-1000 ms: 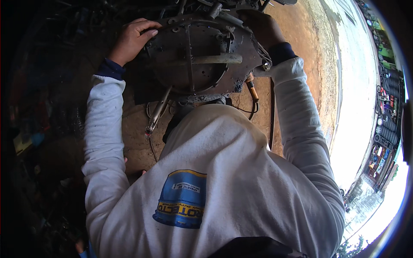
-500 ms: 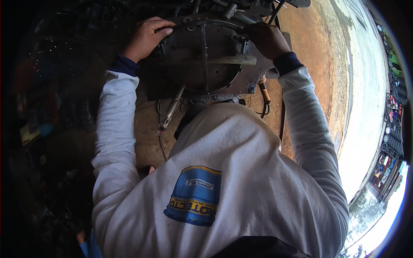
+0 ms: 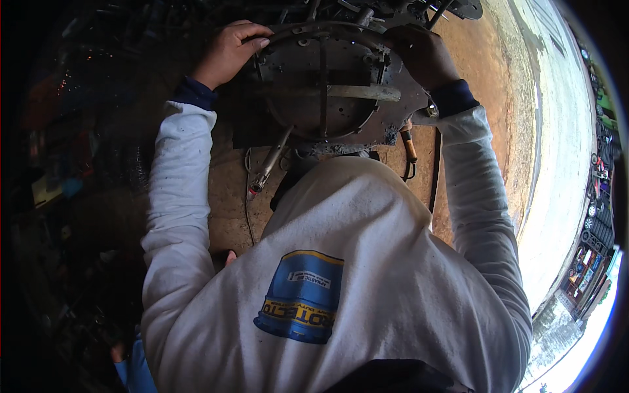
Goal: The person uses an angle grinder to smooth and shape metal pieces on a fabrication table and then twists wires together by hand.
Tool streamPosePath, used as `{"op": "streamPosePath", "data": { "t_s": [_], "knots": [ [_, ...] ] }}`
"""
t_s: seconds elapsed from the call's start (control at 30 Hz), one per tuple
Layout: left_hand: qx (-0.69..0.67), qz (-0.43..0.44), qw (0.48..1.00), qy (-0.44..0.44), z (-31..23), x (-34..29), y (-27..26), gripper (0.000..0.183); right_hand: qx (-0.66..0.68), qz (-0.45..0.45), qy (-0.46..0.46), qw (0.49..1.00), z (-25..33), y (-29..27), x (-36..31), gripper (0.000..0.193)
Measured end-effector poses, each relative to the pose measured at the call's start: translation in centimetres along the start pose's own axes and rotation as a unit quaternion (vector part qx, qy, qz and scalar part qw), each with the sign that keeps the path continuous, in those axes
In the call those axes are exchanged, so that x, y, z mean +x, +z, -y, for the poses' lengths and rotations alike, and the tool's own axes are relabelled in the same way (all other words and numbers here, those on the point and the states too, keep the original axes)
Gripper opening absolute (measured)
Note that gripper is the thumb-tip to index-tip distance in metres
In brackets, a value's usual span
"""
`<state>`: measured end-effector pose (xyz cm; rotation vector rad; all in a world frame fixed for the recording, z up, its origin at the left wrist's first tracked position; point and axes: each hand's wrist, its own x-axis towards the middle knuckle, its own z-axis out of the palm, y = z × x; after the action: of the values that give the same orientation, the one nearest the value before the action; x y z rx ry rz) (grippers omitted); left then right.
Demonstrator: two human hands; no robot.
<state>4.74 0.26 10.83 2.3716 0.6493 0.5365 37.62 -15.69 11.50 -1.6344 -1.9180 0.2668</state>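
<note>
My left hand (image 3: 237, 54) pinches the left end of a thin curved metal bar (image 3: 321, 26), thumb and fingers closed on it. At the bar's other end my right hand (image 3: 424, 57) is closed round it, in shadow, its fingertips partly hidden. The bar arcs along the far side of a dark steel plate (image 3: 341, 121). On the plate lies a ring-shaped outline of small metal stops, crossed by an upright flat bar (image 3: 323, 85) and a pale round pipe (image 3: 363, 93). Whether the curved bar touches the plate, I cannot tell.
A tapered metal tool (image 3: 270, 164) with a cable leans at the plate's near left edge. An orange-handled tool (image 3: 409, 147) hangs at the near right. Metal scraps and rods (image 3: 360, 16) crowd the far side. Part of another person in blue (image 3: 134, 367) shows lower left.
The plate and tools have shifted slightly right in the picture. Both hands still grip the curved bar, which now stands a little farther out from the ring outline; my right hand has moved right.
</note>
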Motion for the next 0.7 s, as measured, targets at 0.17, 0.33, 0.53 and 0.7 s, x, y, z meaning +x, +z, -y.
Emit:
{"op": "streamPosePath", "data": {
  "t_s": [0.17, 0.33, 0.53, 0.7],
  "knots": [
    [0.004, -0.018, 1.000, 0.011, -0.2, 0.0, 0.1, 0.019, -0.045, -0.006, -0.046, 0.998, 0.2, -0.1, -0.1, 0.017],
    [-0.008, -0.023, 1.000, 0.015, -0.4, 0.2, 0.8, 0.018, -0.038, -0.032, -0.015, 0.999, -0.7, -0.3, -0.4, 0.016],
    [-0.003, -0.035, 0.999, 0.016, -0.5, 0.2, 1.4, 0.018, -0.030, -0.042, 0.002, 0.999, -0.1, -0.6, -0.5, 0.016],
    [-0.042, -0.035, 0.998, 0.013, 0.2, -0.1, 1.5, 0.018, -0.026, -0.039, 0.014, 0.999, -0.7, 0.1, -0.7, 0.016]
  ]
}}
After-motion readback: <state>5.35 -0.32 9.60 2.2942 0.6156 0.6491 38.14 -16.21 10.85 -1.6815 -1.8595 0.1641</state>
